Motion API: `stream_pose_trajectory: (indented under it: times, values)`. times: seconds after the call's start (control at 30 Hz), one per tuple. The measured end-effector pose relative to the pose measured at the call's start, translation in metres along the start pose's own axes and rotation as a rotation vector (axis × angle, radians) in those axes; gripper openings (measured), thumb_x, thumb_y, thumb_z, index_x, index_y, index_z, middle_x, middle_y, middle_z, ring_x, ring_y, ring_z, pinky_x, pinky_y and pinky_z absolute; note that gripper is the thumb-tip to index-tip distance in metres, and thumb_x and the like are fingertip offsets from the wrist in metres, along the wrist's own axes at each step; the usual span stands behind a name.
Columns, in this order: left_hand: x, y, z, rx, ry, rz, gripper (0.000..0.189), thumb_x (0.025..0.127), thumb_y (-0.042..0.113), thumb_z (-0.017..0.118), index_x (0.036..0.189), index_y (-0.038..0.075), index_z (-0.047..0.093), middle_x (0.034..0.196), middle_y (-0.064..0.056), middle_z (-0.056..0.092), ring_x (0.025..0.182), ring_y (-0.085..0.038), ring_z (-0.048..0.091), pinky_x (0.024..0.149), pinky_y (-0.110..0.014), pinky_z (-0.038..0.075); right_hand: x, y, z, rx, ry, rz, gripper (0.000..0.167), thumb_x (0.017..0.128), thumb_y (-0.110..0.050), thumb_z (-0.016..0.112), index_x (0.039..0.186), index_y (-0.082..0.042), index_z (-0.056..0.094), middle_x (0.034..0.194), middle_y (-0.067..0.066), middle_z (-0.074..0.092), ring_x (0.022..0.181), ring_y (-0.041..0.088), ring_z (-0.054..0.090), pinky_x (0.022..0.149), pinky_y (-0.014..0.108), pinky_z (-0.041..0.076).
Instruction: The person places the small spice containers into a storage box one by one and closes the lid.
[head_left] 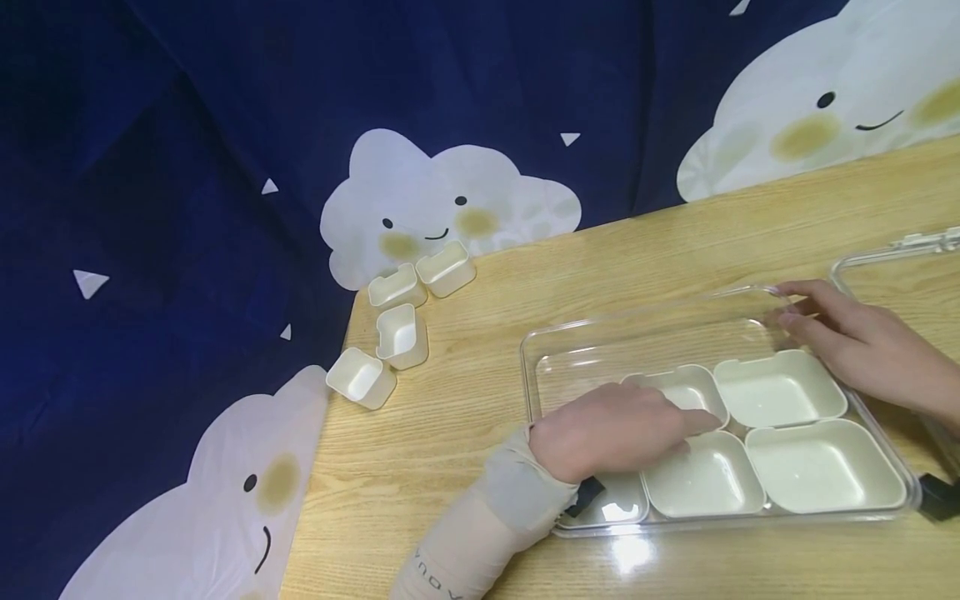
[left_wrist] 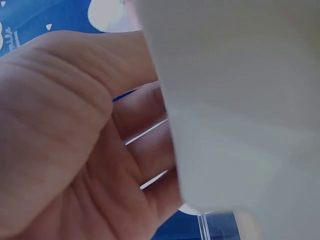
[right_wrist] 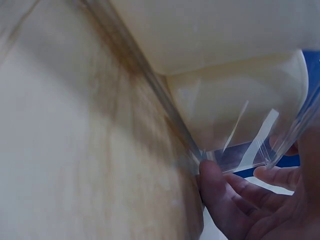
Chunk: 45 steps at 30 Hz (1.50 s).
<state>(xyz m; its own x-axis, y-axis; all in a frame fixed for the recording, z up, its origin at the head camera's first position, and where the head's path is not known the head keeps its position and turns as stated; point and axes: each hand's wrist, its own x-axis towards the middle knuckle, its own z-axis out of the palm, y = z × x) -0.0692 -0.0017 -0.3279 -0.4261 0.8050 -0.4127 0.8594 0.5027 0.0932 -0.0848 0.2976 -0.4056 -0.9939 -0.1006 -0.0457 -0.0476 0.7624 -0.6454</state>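
While the left hand (head_left: 615, 429) reaches across the clear box (head_left: 581, 367), its fingers come down beside the rims of two cream cups: the back middle cup (head_left: 688, 390) and the front middle cup (head_left: 705, 479). Is it pinching either one? Can't tell; the hand hides the contact, and up at the left wrist a big pale wall covers the fingertips.

Over on the other side, no such doubt: the right hand (head_left: 862, 333) has the box's back right corner, thumb and fingers pinching the clear plastic, as the right wrist view shows up close.

Inside the box, the back right cup (head_left: 780, 392) sits just beyond the front right cup (head_left: 828, 467), and a front left cup (head_left: 626, 504) shows partly under the left wrist. The back left of the box floor is bare.

Out on the wooden table (head_left: 465, 383), well apart from the box, four loose cups (head_left: 402, 337) gather near the left edge, open side up. At the far right, the rim of another clear box (head_left: 862, 260) pokes into view. Behind it all, a dark blue curtain (head_left: 480, 75) with smiling white clouds, and a pale sleeve (head_left: 480, 521) covers the left forearm.
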Motion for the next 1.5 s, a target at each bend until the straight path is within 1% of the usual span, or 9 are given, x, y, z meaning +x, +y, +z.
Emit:
stream_pose_trajectory:
  times: [0.13, 0.47, 0.6, 0.83, 0.97, 1.1, 1.13, 1.27, 1.5]
  values:
    - [0.0013, 0.0002, 0.0025, 0.024, 0.021, 0.007, 0.040, 0.109, 0.026, 0.049, 0.142, 0.047, 0.050, 0.091, 0.016, 0.061, 0.084, -0.007, 0.055, 0.074, -0.020, 0.046, -0.0002, -0.0002, 0.0000, -0.005, 0.001, 0.007, 0.049, 0.110, -0.038, 0.041, 0.153, -0.015, 0.040, 0.132, 0.031, 0.063, 0.118, 0.056, 0.058, 0.088, 0.062, 0.041]
    - [0.0008, 0.0023, 0.0060, 0.035, 0.037, -0.013, 0.037, 0.109, 0.027, 0.049, 0.140, 0.047, 0.052, 0.079, 0.015, 0.055, 0.084, -0.008, 0.051, 0.072, -0.022, 0.044, -0.0002, -0.0011, -0.0004, 0.005, 0.002, 0.004, 0.049, 0.110, -0.038, 0.042, 0.153, -0.015, 0.041, 0.132, 0.030, 0.064, 0.120, 0.055, 0.057, 0.090, 0.060, 0.041]
    - [-0.0006, 0.0033, 0.0058, 0.023, 0.042, -0.023, 0.039, 0.109, 0.025, 0.047, 0.139, 0.048, 0.052, 0.078, 0.014, 0.054, 0.082, -0.008, 0.049, 0.072, -0.021, 0.044, -0.0001, -0.0015, -0.0008, 0.004, -0.013, 0.013, 0.050, 0.111, -0.040, 0.040, 0.154, -0.015, 0.039, 0.134, 0.032, 0.061, 0.119, 0.058, 0.056, 0.089, 0.067, 0.041]
    - [-0.0034, 0.0067, 0.0048, -0.020, 0.008, -0.073, 0.038, 0.113, 0.037, 0.036, 0.146, 0.054, 0.046, 0.108, 0.020, 0.063, 0.093, -0.007, 0.046, 0.090, -0.026, 0.043, -0.0002, -0.0006, -0.0011, -0.003, -0.016, 0.012, 0.050, 0.111, -0.038, 0.039, 0.154, -0.014, 0.039, 0.134, 0.032, 0.061, 0.118, 0.059, 0.056, 0.088, 0.067, 0.042]
    - [-0.0040, 0.0065, 0.0040, 0.003, 0.010, -0.052, 0.038, 0.113, 0.038, 0.034, 0.147, 0.051, 0.045, 0.109, 0.018, 0.063, 0.094, -0.007, 0.048, 0.091, -0.027, 0.044, -0.0003, -0.0004, -0.0009, -0.004, -0.017, 0.013, 0.050, 0.111, -0.038, 0.039, 0.155, -0.015, 0.038, 0.134, 0.032, 0.060, 0.118, 0.059, 0.056, 0.088, 0.067, 0.041]
    - [-0.0048, 0.0058, 0.0030, -0.024, 0.002, -0.048, 0.035, 0.113, 0.043, 0.031, 0.144, 0.049, 0.046, 0.100, 0.016, 0.060, 0.095, -0.009, 0.048, 0.091, -0.026, 0.043, -0.0008, -0.0009, -0.0004, -0.004, -0.007, 0.011, 0.049, 0.111, -0.037, 0.040, 0.154, -0.015, 0.039, 0.133, 0.032, 0.061, 0.117, 0.058, 0.057, 0.088, 0.066, 0.041]
    - [-0.0049, 0.0055, 0.0028, -0.061, -0.003, -0.060, 0.033, 0.112, 0.046, 0.030, 0.140, 0.049, 0.047, 0.095, 0.016, 0.057, 0.094, -0.009, 0.048, 0.090, -0.025, 0.043, -0.0009, -0.0011, -0.0002, -0.006, -0.006, 0.011, 0.049, 0.111, -0.037, 0.041, 0.154, -0.015, 0.040, 0.133, 0.032, 0.061, 0.117, 0.058, 0.057, 0.087, 0.065, 0.041]
    - [-0.0051, 0.0051, 0.0020, -0.094, -0.022, -0.059, 0.027, 0.112, 0.046, 0.032, 0.134, 0.049, 0.048, 0.082, 0.013, 0.049, 0.089, -0.008, 0.048, 0.083, -0.022, 0.042, -0.0008, -0.0012, -0.0002, -0.008, -0.017, 0.013, 0.049, 0.111, -0.038, 0.040, 0.154, -0.014, 0.039, 0.133, 0.032, 0.061, 0.116, 0.058, 0.058, 0.086, 0.067, 0.043]
    - [-0.0044, 0.0060, 0.0027, -0.025, -0.023, -0.036, 0.034, 0.110, 0.031, 0.044, 0.138, 0.049, 0.048, 0.088, 0.019, 0.059, 0.086, -0.008, 0.050, 0.077, -0.021, 0.042, -0.0008, -0.0012, -0.0010, -0.011, -0.026, 0.006, 0.049, 0.111, -0.038, 0.039, 0.154, -0.014, 0.040, 0.133, 0.032, 0.061, 0.116, 0.058, 0.058, 0.085, 0.067, 0.044]
